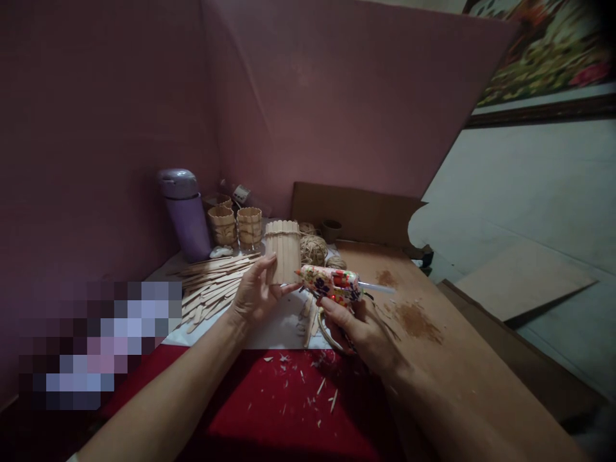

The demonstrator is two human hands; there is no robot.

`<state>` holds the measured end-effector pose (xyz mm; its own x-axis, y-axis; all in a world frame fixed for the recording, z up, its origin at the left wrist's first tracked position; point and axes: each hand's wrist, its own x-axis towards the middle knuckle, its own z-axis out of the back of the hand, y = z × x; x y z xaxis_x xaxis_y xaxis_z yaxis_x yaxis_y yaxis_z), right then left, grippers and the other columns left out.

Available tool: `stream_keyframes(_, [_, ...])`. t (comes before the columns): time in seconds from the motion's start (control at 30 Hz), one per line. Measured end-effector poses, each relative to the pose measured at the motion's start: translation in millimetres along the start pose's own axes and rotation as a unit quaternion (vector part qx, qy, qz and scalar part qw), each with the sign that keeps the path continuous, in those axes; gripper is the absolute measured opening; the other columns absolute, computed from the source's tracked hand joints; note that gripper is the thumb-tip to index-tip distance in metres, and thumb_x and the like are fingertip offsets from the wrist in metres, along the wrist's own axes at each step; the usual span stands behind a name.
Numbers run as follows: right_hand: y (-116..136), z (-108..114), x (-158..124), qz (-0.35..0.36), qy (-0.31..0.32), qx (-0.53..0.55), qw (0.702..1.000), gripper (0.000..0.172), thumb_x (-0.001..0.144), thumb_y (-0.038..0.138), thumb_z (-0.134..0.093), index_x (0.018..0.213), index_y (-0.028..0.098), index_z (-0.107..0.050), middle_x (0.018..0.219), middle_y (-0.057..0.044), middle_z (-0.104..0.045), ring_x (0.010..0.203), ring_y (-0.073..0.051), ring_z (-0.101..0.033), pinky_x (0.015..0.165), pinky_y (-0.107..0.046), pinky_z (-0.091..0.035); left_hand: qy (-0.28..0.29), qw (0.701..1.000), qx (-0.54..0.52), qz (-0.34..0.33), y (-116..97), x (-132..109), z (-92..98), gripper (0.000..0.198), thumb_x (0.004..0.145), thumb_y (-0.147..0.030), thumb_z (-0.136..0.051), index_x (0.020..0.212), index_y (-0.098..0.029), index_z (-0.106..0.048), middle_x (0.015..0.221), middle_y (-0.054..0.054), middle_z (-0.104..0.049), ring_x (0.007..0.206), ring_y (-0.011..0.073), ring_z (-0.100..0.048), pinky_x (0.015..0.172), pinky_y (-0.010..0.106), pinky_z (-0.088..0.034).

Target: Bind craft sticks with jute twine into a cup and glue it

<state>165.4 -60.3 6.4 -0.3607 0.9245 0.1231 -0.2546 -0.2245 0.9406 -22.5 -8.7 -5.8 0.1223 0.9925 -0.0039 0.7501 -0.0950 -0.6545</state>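
Observation:
My left hand (260, 289) is closed around the lower part of a popsicle-stick cup (283, 256), which stands upright with twine wrapped near its top edge. In my right hand (349, 321) is a flower-patterned hot glue gun (330, 282), gripped by its handle. The gun's nozzle points left and is close to the cup's lower right side; I cannot tell whether it touches. A clear glue stick (378, 288) pokes out of the gun's back end. Below the gun a round metallic ring (330, 330) shows, partly hidden by my right hand.
Loose popsicle sticks (212, 289) lie heaped on white paper to the left. Behind them stand a purple bottle (187, 221) and finished stick cups (249, 228). Twine balls (312, 249) and a small dark pot (331, 230) sit farther back. Wood scraps litter the red cloth (289, 410).

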Motion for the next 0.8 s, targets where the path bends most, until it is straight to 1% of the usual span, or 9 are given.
stream_keyframes(0.13, [-1.2,-0.7,-0.2,-0.004,0.001,0.011,1.0,0.057,0.089,0.056,-0.046,0.047,0.018,-0.042,0.04,0.002,-0.038,0.038,-0.007,-0.034,0.042,-0.027,-0.023,-0.014,1.0,-0.01,-0.014,-0.6,-0.9,-0.8,0.031,0.075,-0.02,-0.065,0.105,-0.017,-0.063,0.09,0.006,-0.072,0.081,0.022,-0.069,0.074,0.04,-0.058])
stream_keyframes(0.2, [-3.3,-0.8,-0.2,-0.007,0.003,0.013,1.0,0.056,0.089,0.056,-0.046,0.048,0.018,-0.043,0.04,0.002,-0.038,0.038,-0.007,-0.034,0.041,-0.027,-0.022,-0.019,1.0,-0.009,-0.01,-1.3,-1.4,-1.7,0.03,0.074,-0.019,-0.066,0.103,-0.017,-0.063,0.089,0.005,-0.072,0.079,0.022,-0.069,0.072,0.04,-0.059])
stream_keyframes(0.4, [-6.1,-1.0,0.4,-0.004,-0.004,0.035,0.999,0.043,0.088,0.055,-0.05,0.064,0.018,-0.051,0.042,0.004,-0.039,0.039,-0.007,-0.033,0.04,-0.025,-0.021,-0.034,0.999,-0.004,-0.015,-1.3,-0.7,-2.1,0.025,0.074,-0.02,-0.065,0.098,-0.016,-0.064,0.085,0.005,-0.072,0.073,0.0214,-0.069,0.068,0.04,-0.059])
stream_keyframes(0.63, [-9.1,-1.4,-0.4,-0.009,0.005,0.043,0.999,0.049,0.089,0.054,-0.049,0.056,0.018,-0.047,0.041,0.004,-0.037,0.038,-0.007,-0.032,0.041,-0.026,-0.02,-0.002,1.0,0.012,-0.015,-0.2,-0.6,-0.8,0.026,0.075,-0.025,-0.066,0.098,-0.015,-0.065,0.095,0.008,-0.071,0.079,0.0225,-0.068,0.068,0.04,-0.058])
stream_keyframes(0.8, [-7.8,-1.6,-0.2,-0.006,-0.002,0.033,0.999,0.047,0.089,0.055,-0.049,0.06,0.018,-0.049,0.041,0.004,-0.037,0.038,-0.007,-0.032,0.041,-0.025,-0.021,-0.033,0.999,0.006,-0.024,0.2,-1.0,-1.3,0.018,0.072,-0.021,-0.068,0.089,-0.017,-0.065,0.091,0.005,-0.071,0.079,0.0219,-0.067,0.07,0.042,-0.058])
